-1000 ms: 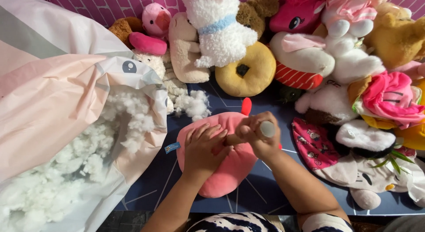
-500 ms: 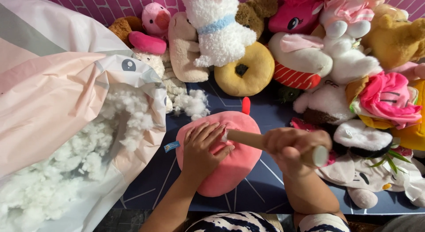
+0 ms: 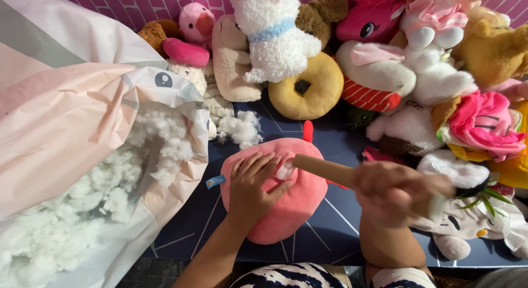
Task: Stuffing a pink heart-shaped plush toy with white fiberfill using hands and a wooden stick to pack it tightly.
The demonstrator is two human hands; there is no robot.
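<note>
A pink round plush toy (image 3: 286,208) with a small red stalk lies on the dark blue mat (image 3: 330,238). My left hand (image 3: 254,186) presses flat on top of it, fingers spread beside a small opening where white stuffing shows. My right hand (image 3: 399,192) grips a wooden stick (image 3: 324,169), blurred by motion. The stick's tip sits at the opening in the pink plush.
A large pink and white bag (image 3: 82,123) full of white stuffing (image 3: 110,200) lies open at the left. A loose clump of stuffing (image 3: 242,128) sits behind the plush. Several stuffed toys, among them a yellow doughnut plush (image 3: 308,87), are piled along the back and right.
My right hand has swung out to the right and lowered the stick from nearly upright to a flat slant, its tip staying at the opening. My left hand stays on the plush.
</note>
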